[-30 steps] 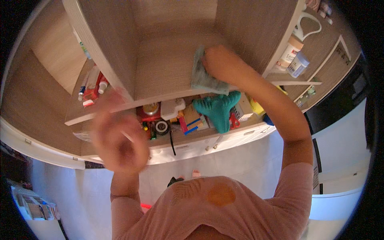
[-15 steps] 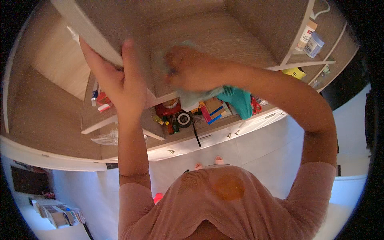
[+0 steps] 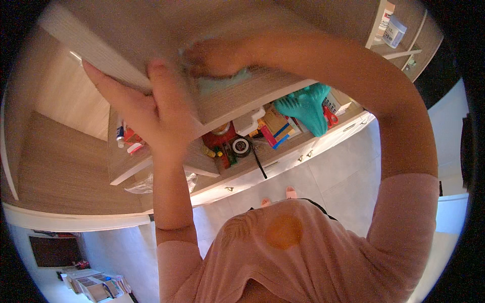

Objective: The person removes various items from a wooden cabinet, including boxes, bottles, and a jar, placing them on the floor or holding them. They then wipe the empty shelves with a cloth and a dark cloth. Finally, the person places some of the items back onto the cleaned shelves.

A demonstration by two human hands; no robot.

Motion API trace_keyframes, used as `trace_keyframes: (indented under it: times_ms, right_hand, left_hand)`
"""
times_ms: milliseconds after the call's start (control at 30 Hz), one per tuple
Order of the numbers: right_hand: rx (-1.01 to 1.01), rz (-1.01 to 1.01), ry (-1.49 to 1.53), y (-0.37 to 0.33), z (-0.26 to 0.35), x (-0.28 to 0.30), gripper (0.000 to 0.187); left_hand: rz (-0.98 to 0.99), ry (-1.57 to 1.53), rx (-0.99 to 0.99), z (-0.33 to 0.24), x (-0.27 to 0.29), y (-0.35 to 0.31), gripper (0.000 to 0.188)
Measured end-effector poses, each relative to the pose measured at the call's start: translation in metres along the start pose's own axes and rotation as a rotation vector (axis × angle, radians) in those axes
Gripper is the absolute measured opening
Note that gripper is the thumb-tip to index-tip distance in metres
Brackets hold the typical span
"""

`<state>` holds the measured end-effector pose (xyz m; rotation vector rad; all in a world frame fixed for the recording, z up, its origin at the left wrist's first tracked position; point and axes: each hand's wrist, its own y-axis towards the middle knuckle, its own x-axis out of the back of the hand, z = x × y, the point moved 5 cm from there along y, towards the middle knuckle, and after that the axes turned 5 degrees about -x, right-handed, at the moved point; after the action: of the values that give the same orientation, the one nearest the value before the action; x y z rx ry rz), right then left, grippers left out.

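My left hand (image 3: 161, 113) grips the front edge of an upright wooden divider (image 3: 103, 48), thumb on one side and fingers on the other. Inside the compartment to its right, my right hand (image 3: 212, 58) is closed on a pale blue-green cloth (image 3: 230, 82), pressed on the wood-grain shelf board (image 3: 268, 93) near the divider. Motion smears the right hand, and its forearm hides part of the compartment.
On the shelf below lie a teal saddle-shaped thing (image 3: 308, 108), red scissors (image 3: 330, 116), a black round roll (image 3: 241, 146) and small boxes. Jars (image 3: 394, 33) stand at the upper right. Left of my forearm are a tube (image 3: 119, 134) and a clear plastic bag (image 3: 141, 185).
My right hand has moved left and farther into the compartment with the cloth, uncovering more of the shelf below. The left hand keeps its grip on the divider, while the whole view has shifted.
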<state>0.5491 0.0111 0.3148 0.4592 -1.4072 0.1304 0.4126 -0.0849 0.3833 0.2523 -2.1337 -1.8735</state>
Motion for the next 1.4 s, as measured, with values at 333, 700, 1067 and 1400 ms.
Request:
trace_keyframes:
  times_ms: [333, 700, 1067, 1400]
  right_hand:
    - [0.188, -0.172, 0.139, -0.013, -0.017, 0.004, 0.034]
    - [0.216, -0.033, 0.243, -0.010, 0.010, 0.020, 0.026]
    - [0.389, -0.137, 0.492, -0.096, 0.064, 0.034, 0.030]
    - [0.270, -0.186, 0.346, -0.133, 0.010, 0.046, 0.026]
  left_hand:
    - [-0.038, -0.225, 0.146, 0.005, -0.003, -0.005, 0.066]
    - [0.021, -0.149, 0.110, 0.010, 0.002, -0.005, 0.068]
    - [-0.047, -0.187, 0.038, -0.005, -0.002, 0.001, 0.063]
    - [0.025, -0.135, -0.018, -0.004, 0.000, -0.001, 0.064]
